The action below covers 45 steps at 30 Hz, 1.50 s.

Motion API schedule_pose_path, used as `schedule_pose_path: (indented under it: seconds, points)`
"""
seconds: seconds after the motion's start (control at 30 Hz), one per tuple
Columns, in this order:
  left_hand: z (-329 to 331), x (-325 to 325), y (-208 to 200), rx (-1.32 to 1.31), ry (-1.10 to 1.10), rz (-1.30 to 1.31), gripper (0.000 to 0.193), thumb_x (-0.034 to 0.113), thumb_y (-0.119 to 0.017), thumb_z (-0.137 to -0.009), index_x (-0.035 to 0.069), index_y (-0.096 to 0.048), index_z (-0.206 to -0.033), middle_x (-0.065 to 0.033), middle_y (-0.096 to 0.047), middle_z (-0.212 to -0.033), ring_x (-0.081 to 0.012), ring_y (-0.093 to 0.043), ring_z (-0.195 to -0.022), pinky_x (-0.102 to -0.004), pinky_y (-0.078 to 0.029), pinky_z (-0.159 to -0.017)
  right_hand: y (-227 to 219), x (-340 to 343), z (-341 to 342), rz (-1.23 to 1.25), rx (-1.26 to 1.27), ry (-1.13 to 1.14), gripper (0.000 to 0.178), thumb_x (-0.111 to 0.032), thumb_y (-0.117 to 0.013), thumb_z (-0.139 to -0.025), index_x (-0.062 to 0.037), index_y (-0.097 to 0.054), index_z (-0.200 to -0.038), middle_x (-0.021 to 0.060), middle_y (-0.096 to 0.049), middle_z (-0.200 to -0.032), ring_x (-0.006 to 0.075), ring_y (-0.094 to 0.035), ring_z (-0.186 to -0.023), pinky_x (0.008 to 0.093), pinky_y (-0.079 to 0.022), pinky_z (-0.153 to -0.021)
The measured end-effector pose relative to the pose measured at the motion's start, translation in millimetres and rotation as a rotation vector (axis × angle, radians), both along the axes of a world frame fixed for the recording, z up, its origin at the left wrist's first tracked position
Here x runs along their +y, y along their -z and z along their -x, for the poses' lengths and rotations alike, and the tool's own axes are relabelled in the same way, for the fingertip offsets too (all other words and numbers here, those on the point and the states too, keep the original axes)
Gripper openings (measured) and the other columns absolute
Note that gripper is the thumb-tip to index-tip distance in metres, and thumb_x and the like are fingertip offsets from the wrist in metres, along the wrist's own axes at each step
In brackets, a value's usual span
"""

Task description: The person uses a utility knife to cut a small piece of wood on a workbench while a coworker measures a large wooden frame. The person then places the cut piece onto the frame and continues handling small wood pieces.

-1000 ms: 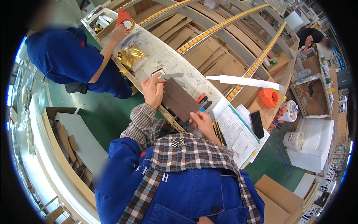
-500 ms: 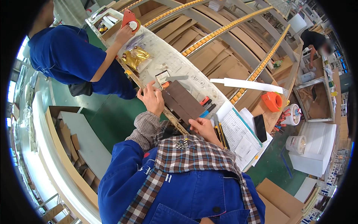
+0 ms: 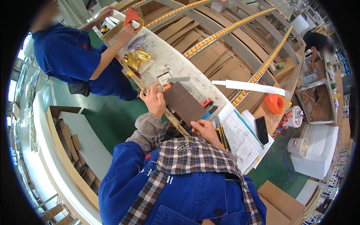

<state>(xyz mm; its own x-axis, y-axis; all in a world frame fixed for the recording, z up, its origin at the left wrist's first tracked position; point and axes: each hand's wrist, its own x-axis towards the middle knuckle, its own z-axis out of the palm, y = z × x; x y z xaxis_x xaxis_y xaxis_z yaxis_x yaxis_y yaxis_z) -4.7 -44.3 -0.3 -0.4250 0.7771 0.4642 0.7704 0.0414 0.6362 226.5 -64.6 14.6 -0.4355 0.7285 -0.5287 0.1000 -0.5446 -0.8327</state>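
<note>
A dark brown flat rectangular panel (image 3: pixel 184 103) lies tilted across the near side of the workbench. At its lower right corner, my right hand (image 3: pixel 205 131) pinches the edge between thumb and fingers. Beside the panel's left edge, my left hand (image 3: pixel 153 100) has its fingers raised and apart; whether it touches the panel I cannot tell. A grey metal blade-like strip (image 3: pixel 178 79) and a small white card (image 3: pixel 164 77) lie just beyond the panel. Red and blue marker-like tools (image 3: pixel 209 111) sit to its right.
A co-worker in blue (image 3: pixel 71 56) holds a red tape dispenser (image 3: pixel 132 19) at the far left of the bench. Gold packets (image 3: pixel 138 59) lie nearby. An open notebook (image 3: pixel 240 133), a phone (image 3: pixel 261 130) and an orange tape dispenser (image 3: pixel 274 103) are at right.
The seam-like line across the panel no longer shows, and its face looks plain. My hands have barely shifted. The co-worker has leaned, and their other hand now shows above the bench.
</note>
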Motion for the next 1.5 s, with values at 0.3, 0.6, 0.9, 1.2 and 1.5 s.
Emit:
schedule_pose_path:
  seconds: [0.3, 0.6, 0.9, 1.2, 1.5]
  points:
    - [0, -2, -4, -0.007, 0.033, 0.033, 0.032, 0.011, -0.038, -0.079, 0.006, -0.05, -0.109, 0.0, -0.066, -0.082, -0.0195, -0.054, -0.094, -0.0486, -0.02, -0.102, -1, 0, -1, 0.008, -0.011, 0.001, 0.022, -0.023, -0.063, -0.083, -0.0016, -0.061, -0.076, 0.0031, -0.061, -0.064, 0.0032, -0.043, -0.048, 0.0167, -0.031, -0.044]
    - [1, -2, -2, 0.04, 0.049, -0.011, 0.031, 0.01, -0.039, -0.078, 0.006, -0.052, -0.106, -0.0004, -0.067, -0.085, -0.0202, -0.056, -0.093, -0.0482, -0.021, -0.101, 1, 0, 0, 0.005, 0.002, 0.004, 0.022, -0.023, -0.063, -0.083, -0.0026, -0.061, -0.075, 0.0029, -0.061, -0.064, 0.0033, -0.043, -0.049, 0.0171, -0.031, -0.044]
    - [3, -1, 3, 0.036, 0.07, -0.008, 0.032, 0.009, -0.041, -0.077, 0.005, -0.053, -0.107, -0.0003, -0.067, -0.086, -0.0202, -0.055, -0.092, -0.0467, -0.021, -0.101, 3, -1, -1, -0.027, -0.025, -0.009, 0.025, -0.024, -0.062, -0.083, -0.0005, -0.061, -0.076, 0.0033, -0.062, -0.064, 0.0032, -0.044, -0.049, 0.0173, -0.033, -0.044]
    - [3, 3, -8, 0.105, 0.171, 0.045, 0.043, 0.009, -0.042, -0.076, 0.007, -0.047, -0.118, -0.0027, -0.062, -0.105, -0.023, -0.05, -0.106, -0.0498, -0.017, -0.102, -7, 6, -16, -0.084, -0.024, 0.048, 0.025, -0.018, -0.06, -0.083, 0.004, -0.061, -0.095, 0.0057, -0.064, -0.072, 0.0054, -0.049, -0.056, 0.0181, -0.039, -0.052]
    - [11, 5, -17, 0.159, 0.354, 0.114, 0.06, 0.017, -0.041, -0.078, 0.007, -0.027, -0.135, -0.0025, -0.056, -0.119, -0.0256, -0.045, -0.114, -0.0496, -0.015, -0.103, -11, 9, -17, -0.146, -0.046, 0.185, 0.02, -0.014, -0.058, -0.084, 0.0021, -0.062, -0.095, 0.0034, -0.062, -0.07, 0.0041, -0.044, -0.053, 0.0174, -0.034, -0.047]
